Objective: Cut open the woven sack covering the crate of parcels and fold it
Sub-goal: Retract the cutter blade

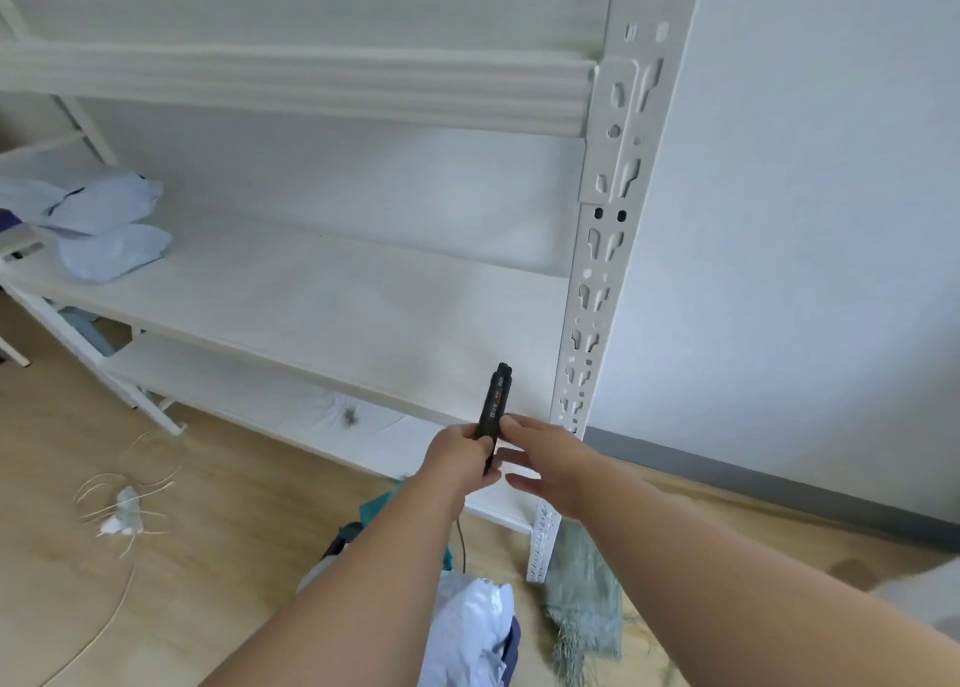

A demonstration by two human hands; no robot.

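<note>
Where: over the wooden floor, facing a white shelf rack, I have both hands raised between me and its lower boards.
Left hand: my left hand is clamped round the lower end of a black cutter, which points up and away from me.
Right hand: my right hand is just beside the cutter, fingers spread and loose, one fingertip near or touching the handle; it grips nothing that I can see.
Why so held: I judge the left hand steadies the tool while the right readies the blade; whether the blade is out I cannot tell.
Sack: a green woven cloth, likely the sack, lies on the floor by the rack's post, its frayed edge toward me.
Parcels: pale bagged parcels sit below my arms, with more parcels on the shelf. No crate is clear to me.
Also: loose cord lies on the floor to the left.
</note>
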